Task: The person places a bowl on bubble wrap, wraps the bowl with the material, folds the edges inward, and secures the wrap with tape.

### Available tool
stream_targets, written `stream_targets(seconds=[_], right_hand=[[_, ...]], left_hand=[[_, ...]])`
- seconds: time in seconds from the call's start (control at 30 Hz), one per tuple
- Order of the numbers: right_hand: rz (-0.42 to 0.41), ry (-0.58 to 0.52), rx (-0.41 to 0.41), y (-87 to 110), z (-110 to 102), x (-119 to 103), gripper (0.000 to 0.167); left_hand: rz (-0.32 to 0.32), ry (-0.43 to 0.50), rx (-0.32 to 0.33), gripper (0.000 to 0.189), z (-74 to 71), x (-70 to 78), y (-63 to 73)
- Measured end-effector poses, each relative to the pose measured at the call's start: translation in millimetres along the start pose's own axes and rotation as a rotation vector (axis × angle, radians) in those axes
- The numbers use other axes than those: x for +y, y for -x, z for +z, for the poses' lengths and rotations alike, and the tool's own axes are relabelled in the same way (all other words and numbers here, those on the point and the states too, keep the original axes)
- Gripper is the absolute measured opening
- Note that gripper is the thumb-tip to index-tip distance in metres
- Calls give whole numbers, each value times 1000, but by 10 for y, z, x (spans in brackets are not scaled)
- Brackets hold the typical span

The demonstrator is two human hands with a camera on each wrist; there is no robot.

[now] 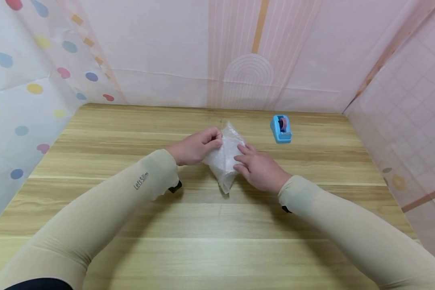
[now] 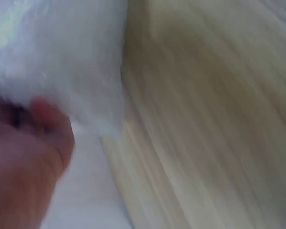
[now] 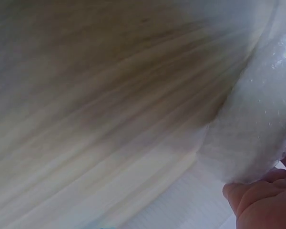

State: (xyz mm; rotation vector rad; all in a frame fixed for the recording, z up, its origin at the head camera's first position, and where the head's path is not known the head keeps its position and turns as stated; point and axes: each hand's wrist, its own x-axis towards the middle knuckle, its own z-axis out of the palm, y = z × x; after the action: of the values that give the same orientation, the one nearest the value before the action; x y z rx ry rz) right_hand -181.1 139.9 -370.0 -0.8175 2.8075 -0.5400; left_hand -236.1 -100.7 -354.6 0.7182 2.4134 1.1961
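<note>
A bundle of clear bubble wrap [image 1: 226, 161], pointed at its far and near ends, is on the table between both hands. At its left side, my left hand [image 1: 195, 146] pinches the wrap between thumb and curled fingers. My right hand [image 1: 261, 169] rests its spread, fairly straight fingers against the bundle's right side. In the left wrist view the hand [image 2: 26, 162] touches the blurred wrap [image 2: 62, 52]. The right wrist view has the hand [image 3: 269, 202] touching the lower edge of the wrap [image 3: 257, 114]. What lies inside the wrap cannot be made out.
A light blue tape dispenser [image 1: 283, 137] with a pink roll stands on the wooden table [image 1: 217, 249], beyond the right hand. Patterned sheets [image 1: 159, 52] hang at the back and both sides of the table.
</note>
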Motion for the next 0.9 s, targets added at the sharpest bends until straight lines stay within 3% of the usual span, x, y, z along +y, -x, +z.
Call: stream_targets(seconds=[0.1,0.3,0.43,0.57,0.67,0.77,0.9], right_hand=[[3,-5,4,-5,2,-14,49],[7,-21,18,-2,15,-35,50],[7,-35,33,-10,29,-52,50],[19,-46,31,-23,35,-75,50],[12,-39,22,-22,32,-86,48],[-2,-49,-8,-2,-2,-74,46],[-9,-63,-57,27,-54,-37,48]], left_hand=[[-4,-146,58,14,143,63,-44],[8,-534,223,15,409,112,-64],[13,-604,262,12,472,107,-39],[61,-576,223,14,439,70,18],[204,-588,135,17,350,12,111],[338,-621,6,15,237,-26,251],[368,-682,-112,40,135,-33,420]])
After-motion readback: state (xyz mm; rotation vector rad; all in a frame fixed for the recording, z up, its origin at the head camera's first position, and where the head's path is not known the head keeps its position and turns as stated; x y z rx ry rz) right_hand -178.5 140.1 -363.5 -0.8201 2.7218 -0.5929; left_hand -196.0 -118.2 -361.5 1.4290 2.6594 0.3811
